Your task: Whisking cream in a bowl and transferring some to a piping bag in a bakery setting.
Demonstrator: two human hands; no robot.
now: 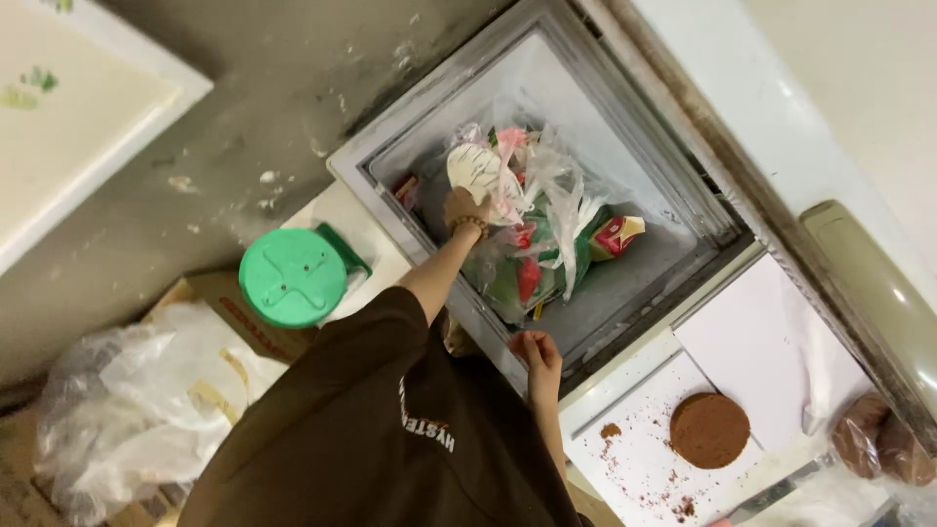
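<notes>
Brown sleeve first — right hand closes on the freezer rim, left hand grips a pale round packet among crumpled plastic bags

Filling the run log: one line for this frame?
left hand in open chest freezer, on plastic bags | right hand on freezer front rim | green lid beside freezer
</notes>
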